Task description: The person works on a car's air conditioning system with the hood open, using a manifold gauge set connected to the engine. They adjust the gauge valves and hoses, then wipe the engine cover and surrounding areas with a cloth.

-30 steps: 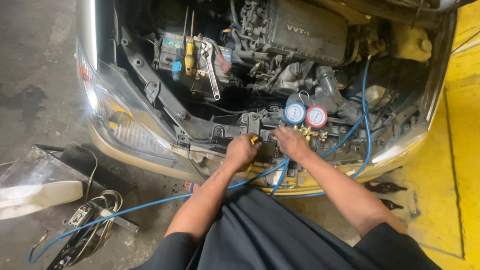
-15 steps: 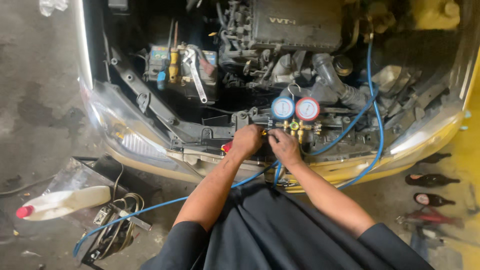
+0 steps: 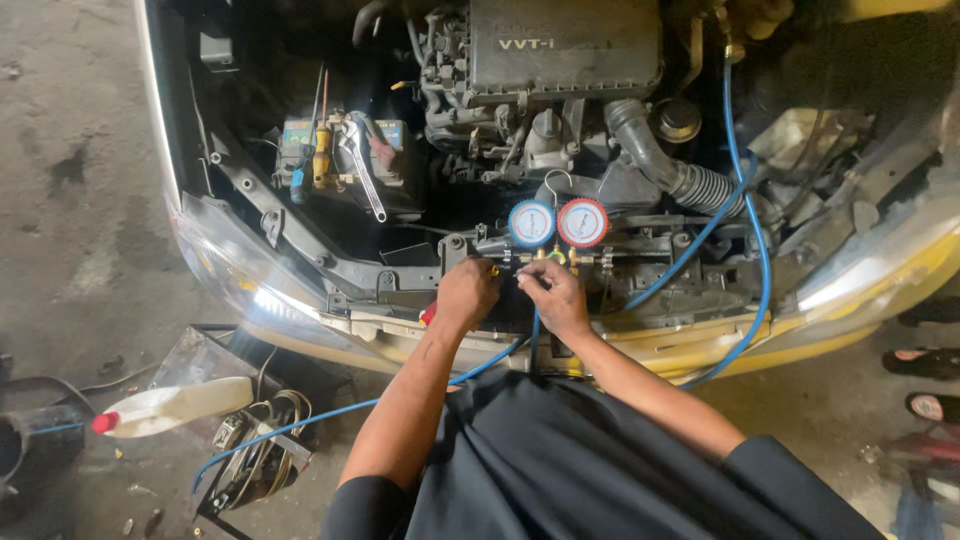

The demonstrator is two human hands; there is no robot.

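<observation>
A manifold gauge set with a blue dial (image 3: 531, 222) and a red dial (image 3: 582, 222) hangs at the front of a yellow car's open engine bay (image 3: 560, 130). My left hand (image 3: 466, 292) is closed around something at the manifold's left end, with a red handle (image 3: 428, 314) showing beneath it. My right hand (image 3: 553, 295) pinches the brass fittings just under the gauges. A blue hose (image 3: 745, 250) loops from the manifold round the right side of the bay, and another blue hose (image 3: 300, 425) trails down to the floor at the left.
A battery (image 3: 340, 150) with a spanner (image 3: 362, 170) and screwdrivers on top sits at the left of the bay. On the floor at the left lie a white bottle with a red cap (image 3: 170, 406) and a tray of wires (image 3: 255, 450). Someone's sandalled feet (image 3: 925, 360) stand at the right.
The view has shifted so the gauges sit lower and nearer the centre. Both hands have stayed on the manifold below the gauges, drawing a little closer together.
</observation>
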